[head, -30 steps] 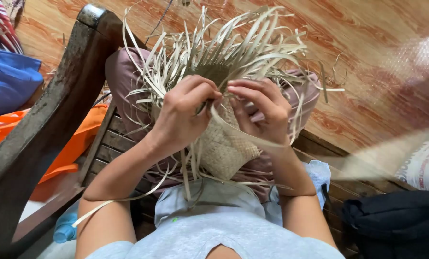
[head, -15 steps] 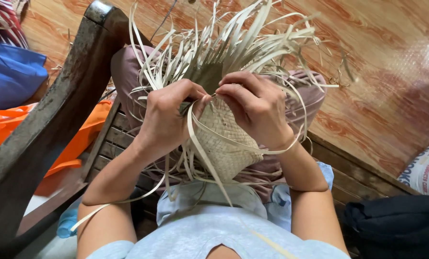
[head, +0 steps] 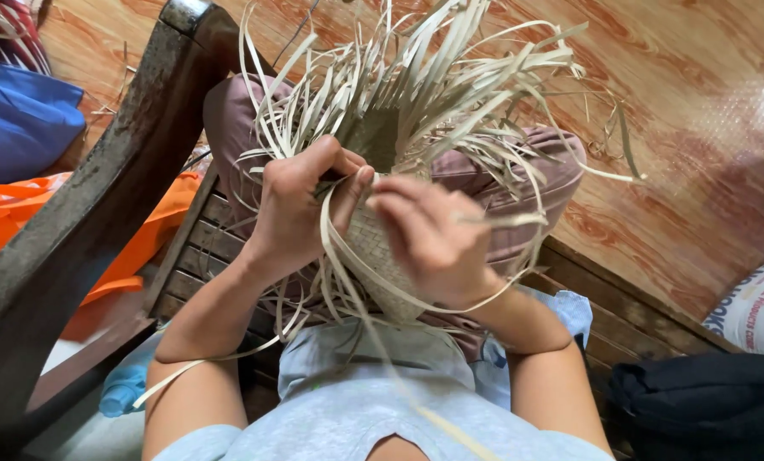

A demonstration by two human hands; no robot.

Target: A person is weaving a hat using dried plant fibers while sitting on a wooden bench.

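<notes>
A half-woven piece of pale straw (head: 380,256) rests on my lap, its woven patch close to me and many loose strips (head: 450,94) fanning upward and outward. My left hand (head: 301,205) pinches strips at the upper edge of the woven patch, thumb and fingers closed on them. My right hand (head: 429,235) lies over the right side of the weave, blurred, fingers curled on a strip that loops down under my wrist. I sit on a wooden slatted chair (head: 202,248), knees in mauve trousers (head: 518,171).
A dark wooden chair arm (head: 100,222) runs diagonally at the left. Blue cloth (head: 14,119) and orange cloth (head: 23,222) lie beyond it. A wood-pattern floor (head: 698,128) is ahead. A white sack (head: 753,307) and a dark bag (head: 706,410) sit at the right.
The weave was turned and lowered in my lap. My right hand slid down over the woven patch, pulling a strip across, while my left hand kept its pinch at the top edge.
</notes>
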